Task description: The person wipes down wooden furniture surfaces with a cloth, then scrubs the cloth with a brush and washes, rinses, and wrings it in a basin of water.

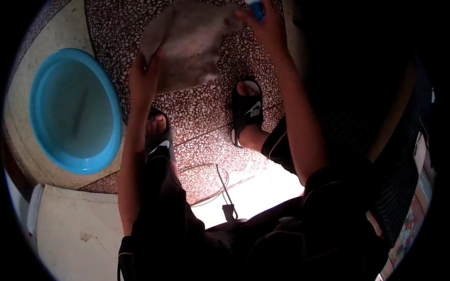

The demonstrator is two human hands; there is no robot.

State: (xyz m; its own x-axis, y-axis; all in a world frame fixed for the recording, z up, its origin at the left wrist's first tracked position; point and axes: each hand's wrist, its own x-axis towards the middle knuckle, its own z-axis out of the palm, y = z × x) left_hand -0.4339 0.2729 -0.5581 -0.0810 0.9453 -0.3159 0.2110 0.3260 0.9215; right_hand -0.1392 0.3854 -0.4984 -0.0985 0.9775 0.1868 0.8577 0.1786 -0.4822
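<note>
A pale, greyish cloth (187,40) is spread above the speckled floor at the top middle. At its left edge, my left hand (143,79) is closed on the cloth between thumb and fingers. At the top right, my right hand (269,30) is closed around a small blue and white object (257,9). The frame's top edge cuts that object off, so its kind cannot be made out. Fingertips of the right hand reach toward the cloth's right corner; whether they touch it is unclear in the shadow.
A light blue basin (118,112) with cloudy water stands at the left. My feet, in black slides (248,110), rest on the terrazzo floor (201,136). A thin cable (222,180) lies between my legs. Dark woven furniture (398,187) is at the right, a pale panel (79,229) at lower left.
</note>
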